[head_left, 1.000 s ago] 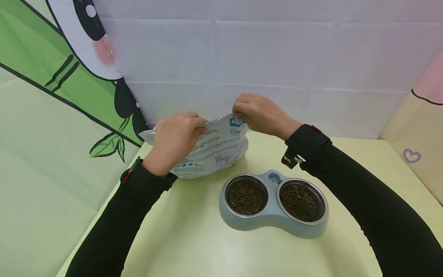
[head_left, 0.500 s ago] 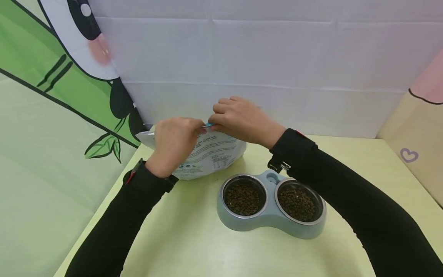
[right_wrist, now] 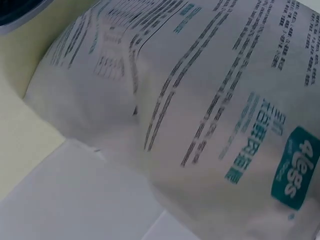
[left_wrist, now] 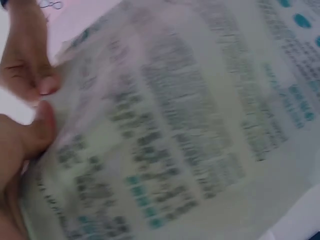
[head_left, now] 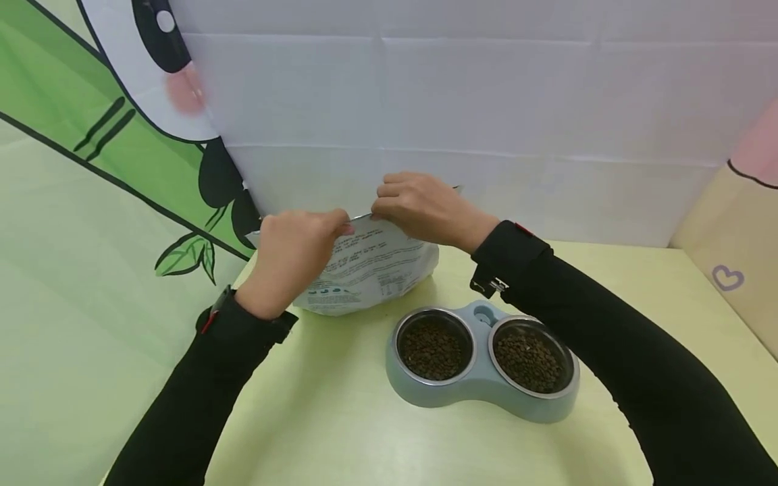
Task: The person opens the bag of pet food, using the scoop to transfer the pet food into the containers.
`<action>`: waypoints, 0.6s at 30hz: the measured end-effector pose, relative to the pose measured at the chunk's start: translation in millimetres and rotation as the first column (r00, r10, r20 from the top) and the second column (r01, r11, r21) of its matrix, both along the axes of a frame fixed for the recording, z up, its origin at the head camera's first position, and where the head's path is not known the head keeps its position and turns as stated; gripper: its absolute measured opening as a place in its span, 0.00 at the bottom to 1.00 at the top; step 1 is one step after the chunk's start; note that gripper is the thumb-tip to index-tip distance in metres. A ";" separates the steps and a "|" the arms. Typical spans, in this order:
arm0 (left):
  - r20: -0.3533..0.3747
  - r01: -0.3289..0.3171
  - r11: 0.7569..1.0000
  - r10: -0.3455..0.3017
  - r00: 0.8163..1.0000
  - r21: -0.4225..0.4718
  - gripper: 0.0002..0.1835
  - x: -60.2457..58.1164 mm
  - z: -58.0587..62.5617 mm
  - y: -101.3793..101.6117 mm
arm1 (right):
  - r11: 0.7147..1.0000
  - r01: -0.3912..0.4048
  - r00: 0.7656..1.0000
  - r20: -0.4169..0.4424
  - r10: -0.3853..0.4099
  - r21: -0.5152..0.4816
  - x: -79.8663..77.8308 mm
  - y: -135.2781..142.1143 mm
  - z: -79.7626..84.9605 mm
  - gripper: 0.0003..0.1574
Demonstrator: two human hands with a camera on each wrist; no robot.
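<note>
A white bag (head_left: 371,270) printed with small dark and teal text stands at the back left of the table. My left hand (head_left: 294,256) pinches its top edge between thumb and fingers. To the right of it, my right hand (head_left: 425,209) pinches the same edge, a short gap apart. In the left wrist view, blurred, both thumbs press along the rim of the bag (left_wrist: 165,120). The right wrist view shows a teal "4legs" logo (right_wrist: 296,167) on the bag and neither hand. What the bag holds is hidden.
A light blue double feeder (head_left: 480,388) stands in front of the bag, to its right. Brown kibble lies in its left metal bowl (head_left: 433,347) and right metal bowl (head_left: 531,358). Behind the pale yellow table (head_left: 365,439) hangs a white cloth (head_left: 486,101).
My right hand has slid left along the bag's top edge and met my left hand. Since then the left hand has shifted slightly left, widening the gap. The feeder has stayed put.
</note>
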State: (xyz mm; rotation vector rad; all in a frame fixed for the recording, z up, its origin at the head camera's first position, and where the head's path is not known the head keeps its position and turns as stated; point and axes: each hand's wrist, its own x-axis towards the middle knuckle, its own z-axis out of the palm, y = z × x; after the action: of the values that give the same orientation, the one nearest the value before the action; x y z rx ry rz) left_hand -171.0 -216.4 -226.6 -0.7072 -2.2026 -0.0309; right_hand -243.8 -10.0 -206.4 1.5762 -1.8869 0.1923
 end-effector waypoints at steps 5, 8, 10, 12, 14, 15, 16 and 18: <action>-0.077 0.083 0.996 -0.080 0.994 0.039 0.06 -7.2 -11.5 -0.8 | 1.000 -0.023 0.991 0.132 0.020 0.022 -3.8 15.2 1.5 0.09; -0.093 0.109 0.993 -0.104 0.990 0.049 0.05 -8.8 -12.4 -0.9 | 1.000 0.004 0.985 0.171 -0.008 0.022 -7.0 27.8 4.7 0.10; -0.091 0.119 0.992 -0.114 0.989 0.051 0.04 -9.4 -11.2 -0.2 | 1.000 0.021 0.982 0.189 -0.023 0.012 -8.8 37.0 5.4 0.09; -0.083 0.123 0.991 -0.119 0.989 0.043 0.02 -9.5 -9.5 0.3 | 1.000 0.023 0.982 0.188 -0.021 -0.007 -10.1 43.4 4.4 0.07; -0.071 0.118 0.993 -0.115 0.991 0.030 0.04 -8.8 -7.6 -0.2 | 1.000 0.010 0.984 0.176 -0.006 -0.023 -11.2 46.1 1.3 0.04; -0.063 0.111 0.994 -0.109 0.992 0.020 0.06 -8.0 -6.7 -0.9 | 1.000 0.000 0.987 0.163 0.005 -0.031 -11.7 46.0 -0.6 0.04; -0.049 0.100 0.995 -0.099 0.994 0.012 0.08 -6.9 -5.8 -2.2 | 0.999 -0.011 0.989 0.145 0.016 -0.040 -12.3 45.3 -2.5 0.03; -0.020 0.067 0.998 -0.067 0.998 0.001 0.11 -3.0 -3.7 -6.6 | 0.998 -0.028 0.992 0.119 0.035 -0.060 -13.9 43.3 -6.0 0.02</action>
State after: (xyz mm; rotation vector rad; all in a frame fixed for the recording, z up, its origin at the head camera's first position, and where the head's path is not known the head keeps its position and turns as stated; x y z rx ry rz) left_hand -174.0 -223.0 -230.3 -0.7771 -2.1593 -0.0603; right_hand -257.7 33.3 -212.4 1.5877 -1.9301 0.3605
